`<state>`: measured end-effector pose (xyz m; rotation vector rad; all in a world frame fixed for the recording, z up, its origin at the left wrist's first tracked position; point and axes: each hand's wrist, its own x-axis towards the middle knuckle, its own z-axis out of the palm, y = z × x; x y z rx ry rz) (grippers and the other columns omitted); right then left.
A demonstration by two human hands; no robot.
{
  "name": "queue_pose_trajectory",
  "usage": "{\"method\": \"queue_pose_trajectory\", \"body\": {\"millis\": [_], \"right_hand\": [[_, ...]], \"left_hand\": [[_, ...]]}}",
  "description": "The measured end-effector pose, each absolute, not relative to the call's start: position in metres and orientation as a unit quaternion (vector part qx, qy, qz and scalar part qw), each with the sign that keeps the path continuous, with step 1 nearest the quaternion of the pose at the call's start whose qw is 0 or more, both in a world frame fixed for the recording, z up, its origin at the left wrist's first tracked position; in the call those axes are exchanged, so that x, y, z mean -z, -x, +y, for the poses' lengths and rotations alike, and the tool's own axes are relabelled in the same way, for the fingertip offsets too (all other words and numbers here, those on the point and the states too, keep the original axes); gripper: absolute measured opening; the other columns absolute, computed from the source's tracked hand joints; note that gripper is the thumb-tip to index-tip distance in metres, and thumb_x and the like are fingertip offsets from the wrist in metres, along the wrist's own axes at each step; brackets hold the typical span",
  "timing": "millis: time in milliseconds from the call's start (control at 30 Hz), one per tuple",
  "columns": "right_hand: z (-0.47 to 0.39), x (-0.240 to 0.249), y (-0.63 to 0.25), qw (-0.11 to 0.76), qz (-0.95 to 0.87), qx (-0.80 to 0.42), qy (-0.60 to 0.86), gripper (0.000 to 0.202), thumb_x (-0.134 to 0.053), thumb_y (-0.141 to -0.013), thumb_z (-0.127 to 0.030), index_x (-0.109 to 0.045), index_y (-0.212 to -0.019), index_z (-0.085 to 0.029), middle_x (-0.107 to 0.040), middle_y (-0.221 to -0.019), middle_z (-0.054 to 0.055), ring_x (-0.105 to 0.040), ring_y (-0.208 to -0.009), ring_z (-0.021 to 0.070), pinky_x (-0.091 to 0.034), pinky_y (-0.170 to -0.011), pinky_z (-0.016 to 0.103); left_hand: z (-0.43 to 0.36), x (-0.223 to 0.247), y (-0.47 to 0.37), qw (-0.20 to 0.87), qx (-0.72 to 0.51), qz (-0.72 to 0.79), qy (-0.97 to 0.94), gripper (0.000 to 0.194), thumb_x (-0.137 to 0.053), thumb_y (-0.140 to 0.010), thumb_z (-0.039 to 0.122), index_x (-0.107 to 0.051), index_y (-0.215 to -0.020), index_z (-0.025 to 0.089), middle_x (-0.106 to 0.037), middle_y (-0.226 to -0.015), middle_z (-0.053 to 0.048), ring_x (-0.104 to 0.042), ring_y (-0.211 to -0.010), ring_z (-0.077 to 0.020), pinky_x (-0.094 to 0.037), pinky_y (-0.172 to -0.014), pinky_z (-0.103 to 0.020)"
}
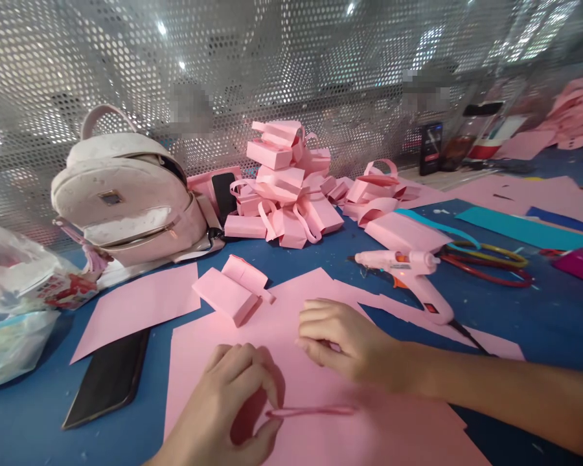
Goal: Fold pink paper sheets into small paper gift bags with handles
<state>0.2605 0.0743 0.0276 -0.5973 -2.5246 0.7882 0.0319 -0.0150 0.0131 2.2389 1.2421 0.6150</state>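
Observation:
My left hand (238, 395) pinches one end of a thin folded pink paper strip (315, 411) between thumb and forefinger. The strip juts out to the right, just above a large sheet of pink paper (199, 369). To the upper right, my right hand (337, 336) rests over the same sheet, its fingers curled in, with nothing visible in them. Beyond my hands lie two small folded pink paper boxes (226, 296), one overlapping the other. A pink hot glue gun (412, 275) lies on its side past my right hand, its nozzle pointing left.
Folded pink paper pieces (284, 188) are heaped at the back against a perforated metal panel (252, 65). Left are a pale backpack (131, 188), a dark phone (109, 382) partly under pink paper, and plastic bags (14, 349). Right lie a teal strip (525, 226) and coloured rings (495, 275).

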Motion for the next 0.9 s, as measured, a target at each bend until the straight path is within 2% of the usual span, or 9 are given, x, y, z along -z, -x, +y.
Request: {"method": "queue_pose_trajectory", "body": {"millis": [133, 333, 400, 533, 600, 767, 900], "right_hand": [[0.0746, -0.0298, -0.2625, 0.231, -0.895, -0.324, 0.203, 0.035, -0.039, -0.098, -0.019, -0.044, -0.063, -0.019, -0.048, -0.062, -0.002, -0.042, -0.064, 0.0136, -0.034, -0.07, 0.031], [0.0738, -0.0279, -0.2648, 0.19, -0.908, -0.349, 0.129, 0.025, -0.046, -0.095, -0.027, -0.052, -0.072, -0.019, -0.053, -0.066, -0.001, -0.045, -0.066, 0.0142, -0.036, -0.07, 0.031], [0.0731, -0.0267, -0.2647, 0.163, -0.911, -0.357, 0.124, 0.022, -0.052, -0.092, -0.036, -0.056, -0.079, -0.019, -0.054, -0.071, -0.002, -0.048, -0.068, 0.0136, -0.036, -0.071, 0.031], [0.0717, -0.0256, -0.2648, 0.133, -0.921, -0.344, 0.122, 0.042, -0.066, -0.077, -0.06, -0.059, -0.087, -0.02, -0.053, -0.078, -0.002, -0.049, -0.072, 0.0158, -0.036, -0.074, 0.033], [0.0714, -0.0264, -0.2653, 0.125, -0.927, -0.335, 0.115, 0.044, -0.07, -0.072, -0.059, -0.058, -0.089, -0.02, -0.054, -0.08, -0.001, -0.048, -0.075, 0.017, -0.037, -0.077, 0.033], [0.0717, -0.0302, -0.2667, 0.109, -0.931, -0.33, 0.107, 0.039, -0.075, -0.065, -0.04, -0.059, -0.094, -0.02, -0.054, -0.083, -0.002, -0.049, -0.077, 0.0166, -0.037, -0.08, 0.033], [0.0718, -0.0306, -0.2671, 0.104, -0.932, -0.33, 0.106, 0.038, -0.073, -0.068, -0.04, -0.06, -0.096, -0.018, -0.054, -0.083, -0.002, -0.049, -0.075, 0.0158, -0.036, -0.078, 0.032]], "left_hand": [[-0.015, -0.0112, -0.0303, 0.221, -0.23, 0.451, -0.834, 0.021, -0.056, -0.077, 0.006, -0.058, -0.086, 0.024, -0.061, -0.092, -0.001, -0.056, -0.086, -0.0186, -0.045, -0.079, -0.031], [-0.0132, -0.0133, -0.0309, 0.212, -0.303, 0.419, -0.829, 0.025, -0.056, -0.081, 0.004, -0.055, -0.096, 0.024, -0.064, -0.097, -0.001, -0.06, -0.093, -0.0179, -0.048, -0.082, -0.03], [-0.0128, -0.0138, -0.031, 0.199, -0.311, 0.398, -0.84, 0.023, -0.057, -0.085, 0.005, -0.057, -0.097, 0.025, -0.065, -0.098, -0.002, -0.061, -0.094, -0.0179, -0.049, -0.082, -0.029], [-0.0124, -0.0127, -0.0311, 0.189, -0.315, 0.381, -0.849, 0.021, -0.057, -0.088, 0.004, -0.059, -0.094, 0.024, -0.067, -0.096, -0.001, -0.062, -0.091, -0.0164, -0.048, -0.08, -0.029], [-0.0121, -0.0121, -0.0311, 0.186, -0.316, 0.384, -0.848, 0.022, -0.056, -0.088, 0.003, -0.059, -0.093, 0.024, -0.067, -0.096, -0.001, -0.062, -0.09, -0.0155, -0.048, -0.08, -0.028], [-0.0122, -0.0123, -0.0307, 0.189, -0.308, 0.383, -0.85, 0.022, -0.057, -0.089, 0.005, -0.06, -0.1, 0.024, -0.066, -0.1, -0.002, -0.061, -0.094, -0.0166, -0.049, -0.083, -0.029], [-0.0147, -0.0136, -0.0313, 0.15, -0.317, 0.369, -0.861, 0.024, -0.06, -0.09, 0.008, -0.064, -0.106, 0.025, -0.063, -0.102, -0.005, -0.058, -0.097, -0.0195, -0.05, -0.082, -0.031]]}}
